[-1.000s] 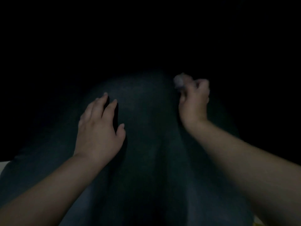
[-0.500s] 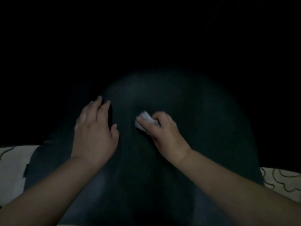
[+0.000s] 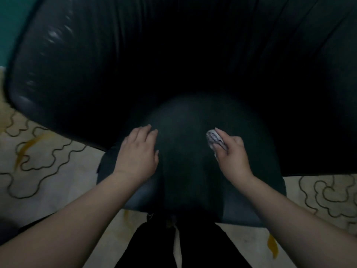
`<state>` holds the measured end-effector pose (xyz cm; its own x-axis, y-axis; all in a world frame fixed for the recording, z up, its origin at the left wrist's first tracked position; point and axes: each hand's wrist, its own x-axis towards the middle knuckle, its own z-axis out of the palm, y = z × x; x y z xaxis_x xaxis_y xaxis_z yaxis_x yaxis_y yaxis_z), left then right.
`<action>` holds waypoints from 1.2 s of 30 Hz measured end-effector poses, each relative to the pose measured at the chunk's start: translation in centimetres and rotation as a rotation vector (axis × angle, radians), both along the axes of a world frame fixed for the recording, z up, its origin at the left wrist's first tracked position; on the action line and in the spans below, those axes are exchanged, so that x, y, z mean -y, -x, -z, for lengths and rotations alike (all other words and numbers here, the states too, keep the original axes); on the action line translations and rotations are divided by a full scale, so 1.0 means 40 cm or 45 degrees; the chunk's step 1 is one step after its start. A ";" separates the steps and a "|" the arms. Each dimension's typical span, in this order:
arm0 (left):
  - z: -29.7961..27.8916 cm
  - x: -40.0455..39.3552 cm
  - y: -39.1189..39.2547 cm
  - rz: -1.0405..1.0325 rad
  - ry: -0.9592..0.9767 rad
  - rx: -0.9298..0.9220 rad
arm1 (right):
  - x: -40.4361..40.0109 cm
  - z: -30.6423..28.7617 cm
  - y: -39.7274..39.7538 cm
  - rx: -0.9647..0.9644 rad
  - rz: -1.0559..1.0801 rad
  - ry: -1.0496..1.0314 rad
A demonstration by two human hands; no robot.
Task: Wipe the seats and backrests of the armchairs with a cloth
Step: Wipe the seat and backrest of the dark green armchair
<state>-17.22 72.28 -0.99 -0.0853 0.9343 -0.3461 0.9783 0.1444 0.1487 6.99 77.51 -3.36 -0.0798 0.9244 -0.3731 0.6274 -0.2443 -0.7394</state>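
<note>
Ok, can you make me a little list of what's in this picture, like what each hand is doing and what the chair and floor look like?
left hand: flat on the dark seat, fingers straight, holding nothing
right hand: holds a small crumpled cloth against the seat
cloth: pale, bunched, sticking out past the fingers
armchair seat: dark, rounded, between the two hands
backrest: dark, shiny, curving behind the seat
floor: pale with dark wavy lines and yellow marks

Cloth (image 3: pixel 214 139) mostly hidden in fist.
</note>
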 end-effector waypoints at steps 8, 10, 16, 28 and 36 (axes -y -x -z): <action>-0.260 0.112 0.082 0.138 0.002 -0.128 | 0.043 -0.249 0.044 -0.153 0.103 0.129; -0.298 0.130 0.113 0.158 -0.020 -0.134 | 0.048 -0.285 0.078 -0.155 0.084 0.112; -0.376 0.144 0.260 0.263 -0.149 -0.084 | 0.068 -0.357 0.246 -0.138 0.158 0.043; -0.473 0.065 0.613 0.425 -0.182 -0.048 | 0.229 -0.446 0.534 -0.180 0.678 -0.021; -0.460 0.011 0.634 0.223 -0.175 0.080 | 0.244 -0.446 0.566 -0.166 0.639 -0.029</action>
